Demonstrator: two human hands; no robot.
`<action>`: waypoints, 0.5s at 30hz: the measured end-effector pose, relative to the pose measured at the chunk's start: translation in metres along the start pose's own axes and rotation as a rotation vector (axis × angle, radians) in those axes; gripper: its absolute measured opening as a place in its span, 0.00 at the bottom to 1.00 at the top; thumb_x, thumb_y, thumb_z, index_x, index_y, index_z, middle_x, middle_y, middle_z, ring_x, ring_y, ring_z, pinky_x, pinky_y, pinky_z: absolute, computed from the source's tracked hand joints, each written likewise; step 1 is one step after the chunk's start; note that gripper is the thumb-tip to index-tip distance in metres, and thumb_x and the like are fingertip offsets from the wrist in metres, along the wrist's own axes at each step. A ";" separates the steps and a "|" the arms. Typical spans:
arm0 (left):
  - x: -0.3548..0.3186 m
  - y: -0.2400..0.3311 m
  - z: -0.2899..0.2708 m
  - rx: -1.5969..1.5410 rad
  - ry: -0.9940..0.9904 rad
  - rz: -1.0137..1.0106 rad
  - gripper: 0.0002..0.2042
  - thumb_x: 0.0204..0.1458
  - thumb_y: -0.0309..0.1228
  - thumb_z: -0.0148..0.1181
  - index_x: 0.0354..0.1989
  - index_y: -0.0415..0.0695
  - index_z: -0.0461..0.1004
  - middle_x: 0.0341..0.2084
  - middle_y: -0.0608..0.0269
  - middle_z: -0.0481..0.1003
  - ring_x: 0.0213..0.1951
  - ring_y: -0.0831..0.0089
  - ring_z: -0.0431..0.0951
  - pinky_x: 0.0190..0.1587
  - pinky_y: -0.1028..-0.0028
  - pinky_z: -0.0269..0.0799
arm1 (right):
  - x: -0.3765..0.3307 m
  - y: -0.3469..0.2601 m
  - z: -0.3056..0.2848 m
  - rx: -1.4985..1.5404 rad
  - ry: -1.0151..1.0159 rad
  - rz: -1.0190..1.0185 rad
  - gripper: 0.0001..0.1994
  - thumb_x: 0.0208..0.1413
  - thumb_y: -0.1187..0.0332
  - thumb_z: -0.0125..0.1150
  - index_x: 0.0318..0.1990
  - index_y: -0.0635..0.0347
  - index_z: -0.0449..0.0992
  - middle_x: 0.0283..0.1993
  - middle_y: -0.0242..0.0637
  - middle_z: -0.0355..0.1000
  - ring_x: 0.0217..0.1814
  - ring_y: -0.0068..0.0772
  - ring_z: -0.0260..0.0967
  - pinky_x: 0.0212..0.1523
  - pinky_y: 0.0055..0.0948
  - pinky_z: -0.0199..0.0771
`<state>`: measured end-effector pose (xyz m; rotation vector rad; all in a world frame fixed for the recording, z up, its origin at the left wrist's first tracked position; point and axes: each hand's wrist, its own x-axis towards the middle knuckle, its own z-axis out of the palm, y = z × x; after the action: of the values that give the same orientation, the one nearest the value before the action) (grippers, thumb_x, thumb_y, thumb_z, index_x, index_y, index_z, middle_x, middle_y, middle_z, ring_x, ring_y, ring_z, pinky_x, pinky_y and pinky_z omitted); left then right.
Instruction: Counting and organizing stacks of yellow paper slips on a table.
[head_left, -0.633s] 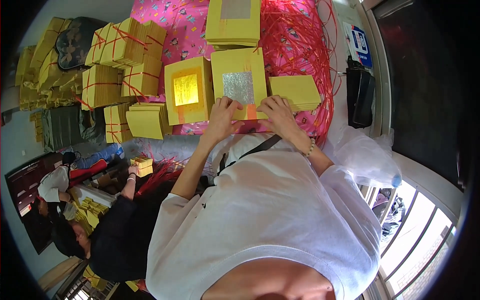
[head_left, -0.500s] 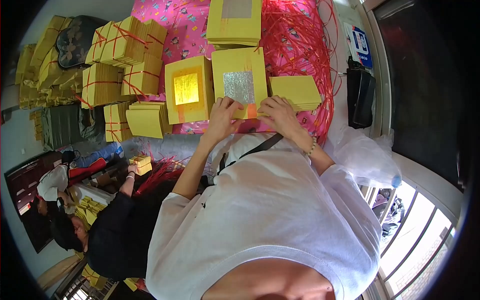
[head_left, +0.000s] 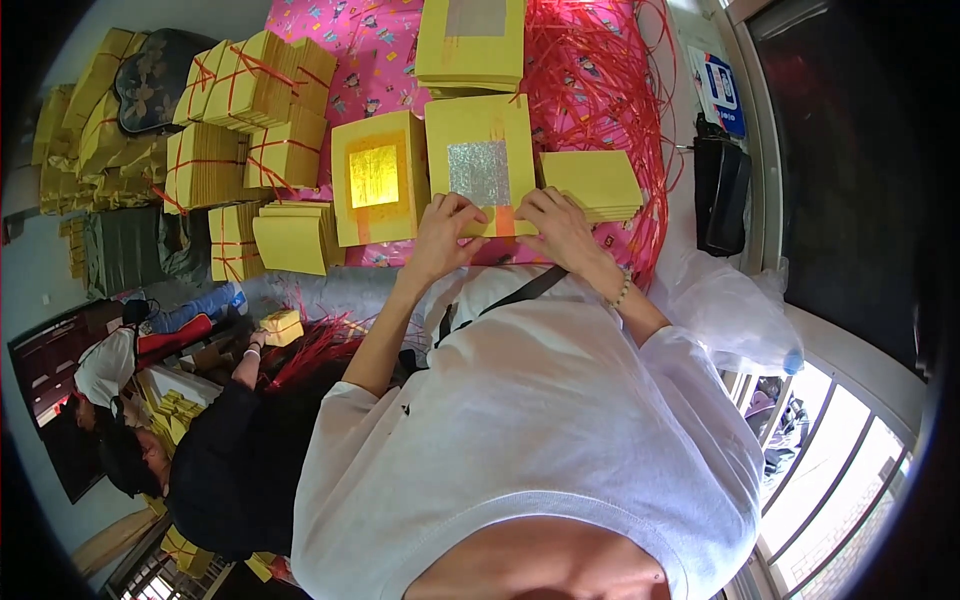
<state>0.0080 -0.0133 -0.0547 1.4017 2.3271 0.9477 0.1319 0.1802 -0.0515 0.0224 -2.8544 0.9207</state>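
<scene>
In front of me lies a stack of yellow paper sheets [head_left: 480, 120], its top sheet bearing a silver foil square and an orange strip near the front edge. My left hand [head_left: 447, 232] grips its near left corner, fingers curled over the top. At the near right corner, my right hand [head_left: 553, 228] is closed on the same stack in a like way. The thumbs are by the front edge and partly hidden. Just left stands a stack with a gold foil square [head_left: 373, 176]. Folded plain yellow paper [head_left: 592, 180] lies by my right hand.
Bundles tied with red ribbon [head_left: 255, 85] are piled at the left. Beyond my stack sits another foil-topped stack [head_left: 470, 60]. Loose red ribbon [head_left: 590, 80] covers the right of the pink cloth [head_left: 370, 50]. A co-worker's hand [head_left: 255, 345] holds a yellow bundle at lower left.
My hands stay on the stack's near corners with barely any shift. The co-worker's head and arm at lower left have moved slightly.
</scene>
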 end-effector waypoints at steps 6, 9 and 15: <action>0.000 -0.005 -0.001 0.006 0.001 0.022 0.13 0.35 0.29 0.67 0.32 0.46 0.75 0.35 0.60 0.70 0.41 0.59 0.68 0.45 0.65 0.66 | 0.004 0.008 0.000 0.080 0.002 -0.022 0.08 0.42 0.66 0.65 0.29 0.57 0.75 0.34 0.31 0.68 0.40 0.36 0.65 0.41 0.34 0.68; 0.000 -0.012 -0.001 -0.094 0.010 -0.010 0.11 0.36 0.30 0.67 0.30 0.46 0.77 0.34 0.61 0.71 0.40 0.60 0.69 0.45 0.66 0.66 | 0.009 0.008 -0.003 0.111 -0.022 0.021 0.07 0.45 0.65 0.63 0.27 0.58 0.76 0.32 0.32 0.69 0.39 0.36 0.66 0.39 0.34 0.68; 0.001 -0.012 0.000 -0.170 0.006 -0.062 0.09 0.37 0.31 0.68 0.29 0.46 0.78 0.33 0.61 0.72 0.40 0.61 0.69 0.45 0.66 0.66 | 0.015 0.012 -0.004 0.149 -0.069 0.104 0.08 0.48 0.63 0.62 0.28 0.57 0.78 0.31 0.34 0.69 0.38 0.38 0.66 0.39 0.36 0.67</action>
<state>-0.0014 -0.0162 -0.0622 1.2552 2.2210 1.1034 0.1173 0.1925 -0.0534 -0.0812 -2.8661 1.1744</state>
